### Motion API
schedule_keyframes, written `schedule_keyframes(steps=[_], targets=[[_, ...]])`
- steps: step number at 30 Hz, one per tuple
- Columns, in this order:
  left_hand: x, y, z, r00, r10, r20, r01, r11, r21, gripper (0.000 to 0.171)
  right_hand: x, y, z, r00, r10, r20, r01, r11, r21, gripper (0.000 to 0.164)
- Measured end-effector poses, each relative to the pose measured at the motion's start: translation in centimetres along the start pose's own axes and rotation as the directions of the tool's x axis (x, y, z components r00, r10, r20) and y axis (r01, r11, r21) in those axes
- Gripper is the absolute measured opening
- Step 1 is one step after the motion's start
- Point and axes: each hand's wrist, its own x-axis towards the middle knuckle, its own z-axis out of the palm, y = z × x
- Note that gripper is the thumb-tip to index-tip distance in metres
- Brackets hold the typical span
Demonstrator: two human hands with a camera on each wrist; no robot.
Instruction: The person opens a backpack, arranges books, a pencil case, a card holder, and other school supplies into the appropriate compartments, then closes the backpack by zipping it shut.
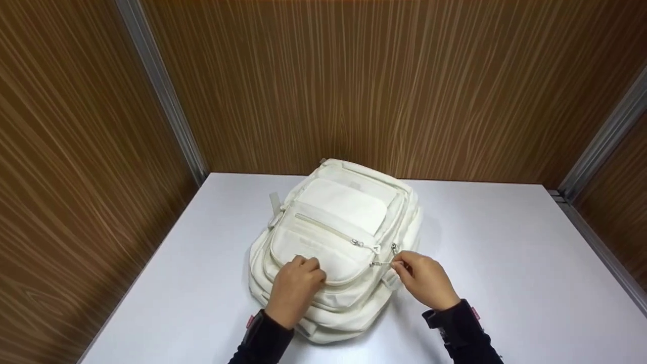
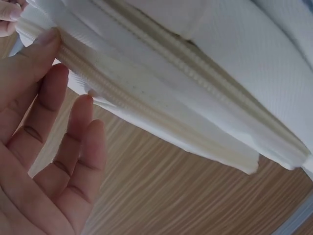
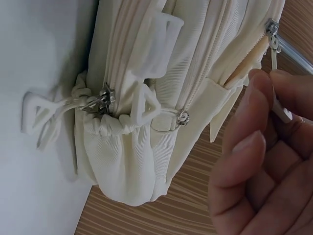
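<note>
A cream backpack (image 1: 349, 199) lies on the white table, front pocket up. My left hand (image 1: 295, 288) is at the near edge of the front pocket. In the left wrist view its thumb (image 2: 36, 58) and forefinger pinch the fabric along a zipper edge (image 2: 122, 95), while the other fingers stay loosely bent off the bag. To the right, my right hand (image 1: 427, 280) pinches the zipper pull (image 3: 274, 61) of the front pocket between thumb and forefinger. The cord is drawn taut from its metal slider (image 3: 272, 29), and the zipper gapes a little beside it.
More zipper pulls with white triangular tabs (image 3: 145, 105) hang by the gathered side pocket (image 3: 117, 156). A short zipper (image 1: 328, 227) crosses the bag's front. Wood-grain panels (image 1: 354, 91) stand behind and at both sides of the table (image 1: 485, 242).
</note>
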Motion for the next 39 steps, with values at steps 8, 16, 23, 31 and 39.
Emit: schedule_keyframes(steps=[8,16,23,31,39], targets=[[-1.1,-2.8,-0.6,0.998,-0.054,0.014,0.053,0.998,0.027,0.015,0.1,-0.4,0.8,0.999,-0.015,-0.037,0.015,1.0,-0.01,0.007],[-1.6,-5.1,-0.6,0.997,-0.07,-0.038,0.073,0.993,0.095,0.015,0.1,-0.7,1.5,0.999,-0.048,-0.021,0.047,0.999,-0.022,0.009],[-1.4,-6.3,-0.2,0.994,-0.073,-0.077,0.083,0.987,0.137,0.014,0.2,-1.2,2.0,0.997,-0.065,-0.038,0.064,0.997,-0.04,0.009],[-1.5,-6.1,0.2,0.994,-0.079,-0.073,0.088,0.988,0.126,0.016,0.0,-1.3,2.5,0.999,-0.026,-0.039,0.025,0.999,-0.022,0.007],[-1.1,-4.9,-0.8,0.991,-0.132,-0.036,0.136,0.979,0.149,0.01,-0.2,-0.7,1.5,0.996,0.01,-0.089,-0.013,1.0,-0.028,0.005]])
